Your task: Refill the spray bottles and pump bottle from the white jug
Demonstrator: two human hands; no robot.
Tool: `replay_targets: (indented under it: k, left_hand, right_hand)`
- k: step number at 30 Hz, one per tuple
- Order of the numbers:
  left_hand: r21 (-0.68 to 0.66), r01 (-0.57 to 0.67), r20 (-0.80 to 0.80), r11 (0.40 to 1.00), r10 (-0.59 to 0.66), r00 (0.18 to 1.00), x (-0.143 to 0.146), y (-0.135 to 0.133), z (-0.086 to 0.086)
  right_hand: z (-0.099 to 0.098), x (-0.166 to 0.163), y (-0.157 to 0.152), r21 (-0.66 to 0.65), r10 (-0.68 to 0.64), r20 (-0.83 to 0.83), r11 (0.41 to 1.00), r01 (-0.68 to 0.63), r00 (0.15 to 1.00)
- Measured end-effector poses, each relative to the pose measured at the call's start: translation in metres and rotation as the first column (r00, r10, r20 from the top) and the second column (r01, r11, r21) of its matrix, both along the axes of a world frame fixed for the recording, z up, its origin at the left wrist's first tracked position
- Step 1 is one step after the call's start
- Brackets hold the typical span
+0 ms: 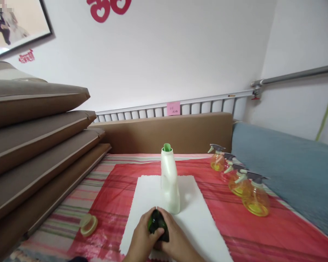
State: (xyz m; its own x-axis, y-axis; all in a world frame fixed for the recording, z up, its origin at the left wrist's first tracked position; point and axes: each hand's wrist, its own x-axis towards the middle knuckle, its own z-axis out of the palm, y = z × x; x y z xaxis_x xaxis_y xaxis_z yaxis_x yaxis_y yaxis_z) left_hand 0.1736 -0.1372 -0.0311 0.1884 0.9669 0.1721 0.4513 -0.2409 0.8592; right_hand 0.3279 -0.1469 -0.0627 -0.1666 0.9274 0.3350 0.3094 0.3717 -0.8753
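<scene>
My left hand point(143, 233) and my right hand point(174, 233) are closed together around a dark green, glossy, rounded object point(155, 221). My fingers cover much of it, so its exact kind is unclear. Just beyond my hands a pale, milky-white jug bottle point(169, 182) stands upright without a cap, a green spout showing in its mouth. Beneath the bottle and my hands lies a white mat point(144, 193) with a scalloped edge. Off to the left, a pale yellow-green round cap point(89, 225) rests on the red sheet.
Several round spray bottles point(256, 200) with yellow or pink tints stand in a row on the right, on red striped sheeting point(215, 193). Stacked brown cushions point(38, 153) rise on the left. A brown padded board point(158, 134) closes the back; a blue-grey padded surface point(284, 163) borders the right.
</scene>
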Motion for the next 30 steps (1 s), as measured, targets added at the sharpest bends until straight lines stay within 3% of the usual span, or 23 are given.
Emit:
replay_targets:
  k: [3, 8, 11, 15, 18, 23, 30]
  left_hand:
    - [0.011, 0.039, -0.043, 0.999, -0.039, 0.998, -0.003, 0.0, -0.005]
    - [-0.016, 0.046, -0.083, 0.999, -0.047, 0.995, -0.006, 0.0, -0.01]
    - [-0.037, 0.073, -0.037, 0.997, -0.075, 0.997, -0.008, 0.006, -0.021]
    - [-0.079, 0.055, 0.042, 0.995, -0.052, 0.998, -0.004, 0.014, -0.036]
    - [-0.121, 0.008, 0.037, 0.993, -0.004, 0.999, -0.001, 0.014, -0.035]
    - [-0.096, 0.007, 0.026, 0.995, -0.004, 1.0, -0.001, -0.002, -0.013]
    - [-0.083, 0.001, 0.067, 0.997, 0.005, 0.998, -0.006, -0.014, 0.001]
  right_hand:
    - [0.018, 0.028, 0.0, -0.147, -0.024, -0.094, 0.989, 0.01, 0.995]
    - [0.034, 0.061, 0.019, -0.183, -0.392, -0.137, 0.913, 0.365, 0.91]
    - [0.04, 0.058, 0.042, -0.162, -0.512, -0.132, 0.856, 0.491, 0.849]
    - [0.057, 0.036, 0.07, -0.145, -0.522, -0.111, 0.851, 0.505, 0.846]
    - [0.073, 0.023, 0.077, -0.144, -0.518, -0.119, 0.853, 0.501, 0.847]
    - [0.095, 0.033, 0.057, -0.161, -0.527, -0.129, 0.847, 0.506, 0.84]
    - [0.131, 0.081, -0.018, -0.228, -0.537, 0.087, 0.809, 0.542, 0.839]
